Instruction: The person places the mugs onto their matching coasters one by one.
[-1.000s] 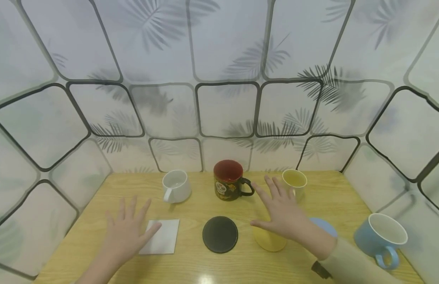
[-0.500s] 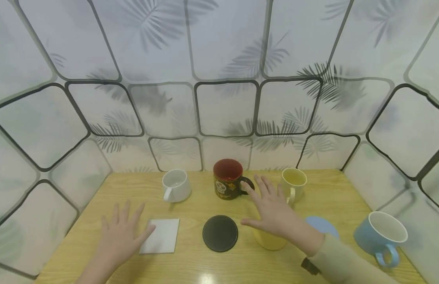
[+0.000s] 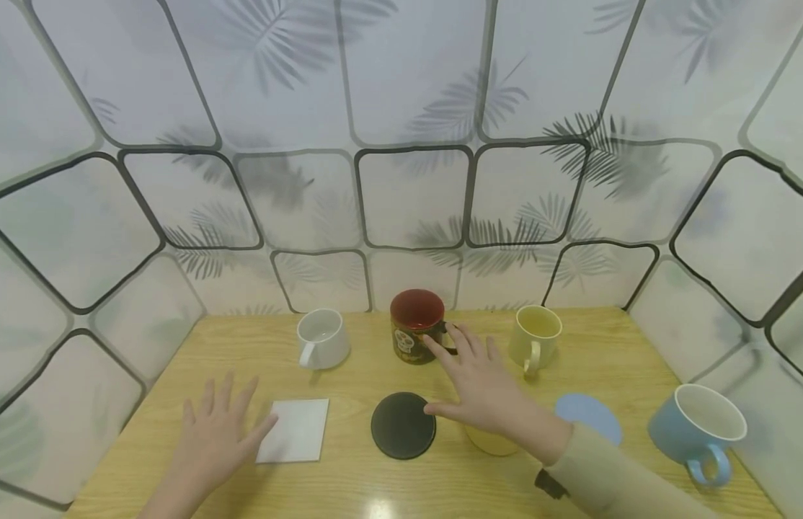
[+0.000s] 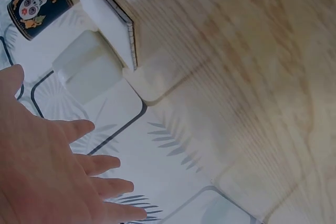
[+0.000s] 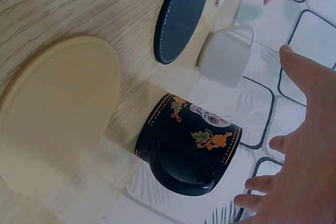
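Observation:
My right hand (image 3: 476, 382) hovers with spread fingers between the black skull-pattern mug (image 3: 406, 344) and the yellow round coaster (image 3: 495, 443). From the head, its fingertips overlap that mug's handle; in the right wrist view a gap separates the hand (image 5: 299, 156) from the mug (image 5: 189, 142). Fingers apart and holding nothing, my left hand (image 3: 213, 436) is above the table, left of the white square coaster (image 3: 296, 431). Behind that coaster stands a white mug (image 3: 324, 340). A black round coaster (image 3: 401, 427) lies in front of the skull mug, near my right thumb.
A yellow mug (image 3: 535, 339) stands at the back right. Farther right, a light blue mug (image 3: 687, 432) sits near the table's side edge, with a blue round coaster (image 3: 589, 417) left of it. Patterned panels (image 3: 414, 202) enclose the wooden table (image 3: 356, 490) behind and at both sides.
My right hand has moved left, from in front of the yellow mug to over the skull mug's handle. My left hand has shifted slightly left and nearer. Mugs and coasters stay put.

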`<move>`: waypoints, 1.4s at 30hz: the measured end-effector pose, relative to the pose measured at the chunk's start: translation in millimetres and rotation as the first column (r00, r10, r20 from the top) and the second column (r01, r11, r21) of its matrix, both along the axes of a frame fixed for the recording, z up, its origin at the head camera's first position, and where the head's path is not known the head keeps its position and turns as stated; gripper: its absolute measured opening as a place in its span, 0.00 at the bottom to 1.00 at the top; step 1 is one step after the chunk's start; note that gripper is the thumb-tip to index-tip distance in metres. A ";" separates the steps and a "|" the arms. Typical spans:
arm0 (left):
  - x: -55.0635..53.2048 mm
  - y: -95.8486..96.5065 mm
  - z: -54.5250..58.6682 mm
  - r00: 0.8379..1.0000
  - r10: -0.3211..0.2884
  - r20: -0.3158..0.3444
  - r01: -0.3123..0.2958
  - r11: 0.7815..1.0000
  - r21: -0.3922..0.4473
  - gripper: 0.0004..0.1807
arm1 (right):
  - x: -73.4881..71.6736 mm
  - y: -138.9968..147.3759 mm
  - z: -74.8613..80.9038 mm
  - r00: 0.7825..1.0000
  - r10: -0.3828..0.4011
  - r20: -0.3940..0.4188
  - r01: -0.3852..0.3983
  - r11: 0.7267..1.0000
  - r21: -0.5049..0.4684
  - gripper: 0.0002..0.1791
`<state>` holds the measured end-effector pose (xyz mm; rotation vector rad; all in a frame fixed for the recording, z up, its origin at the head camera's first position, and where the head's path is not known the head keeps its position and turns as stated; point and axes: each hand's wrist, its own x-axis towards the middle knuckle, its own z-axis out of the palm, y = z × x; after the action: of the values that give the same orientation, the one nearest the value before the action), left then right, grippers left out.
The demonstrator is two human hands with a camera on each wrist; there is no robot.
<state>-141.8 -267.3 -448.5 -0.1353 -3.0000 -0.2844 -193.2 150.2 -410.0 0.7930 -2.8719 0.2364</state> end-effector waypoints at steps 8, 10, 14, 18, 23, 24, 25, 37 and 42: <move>0.9 -7.4 -6.1 1.000 -0.016 -0.014 0.015 0.999 -0.039 0.44 | -2.1 -14.5 4.6 0.999 0.037 0.028 -0.037 0.999 -0.003 0.60; 0.4 -8.9 -7.9 1.000 -0.025 -0.017 0.024 0.998 -0.051 0.43 | -2.4 -18.7 5.8 0.998 0.040 0.042 -0.040 0.999 -0.002 0.60; -0.1 -12.0 -11.1 0.999 -0.045 -0.023 0.043 0.997 -0.064 0.43 | -3.5 -25.8 5.1 0.997 0.058 0.055 -0.058 0.998 -0.005 0.60; -0.2 -15.7 -14.0 0.997 -0.062 -0.038 0.059 0.995 -0.076 0.42 | -4.4 -31.0 4.5 0.995 0.090 0.040 -0.089 0.996 -0.026 0.59; 0.4 -18.9 -16.0 0.995 -0.087 -0.042 0.083 0.992 -0.092 0.42 | -4.3 -38.3 4.7 0.993 0.115 0.009 -0.115 0.993 -0.029 0.58; 0.3 -19.6 -16.7 0.995 -0.094 -0.039 0.090 0.992 -0.093 0.42 | -4.2 -40.2 5.1 0.993 0.117 0.010 -0.117 0.993 -0.025 0.58; 0.1 -20.4 -17.5 0.994 -0.102 -0.038 0.098 0.991 -0.095 0.42 | -4.5 -41.8 4.5 0.993 0.120 0.009 -0.120 0.992 -0.023 0.58; 2.2 -29.0 -25.4 0.981 -0.192 0.033 0.193 0.981 -0.013 0.42 | -6.4 -60.7 -1.3 0.987 0.151 0.048 -0.149 0.988 -0.045 0.57; 2.3 -33.2 -29.5 0.972 -0.232 0.023 0.232 0.973 -0.007 0.43 | -8.4 -67.2 -6.2 0.989 0.144 0.040 -0.142 0.989 -0.034 0.58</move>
<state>-139.5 -300.5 -478.0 -0.4896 -3.0078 -0.2963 -201.7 83.0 -416.2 1.0009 -2.8454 0.3185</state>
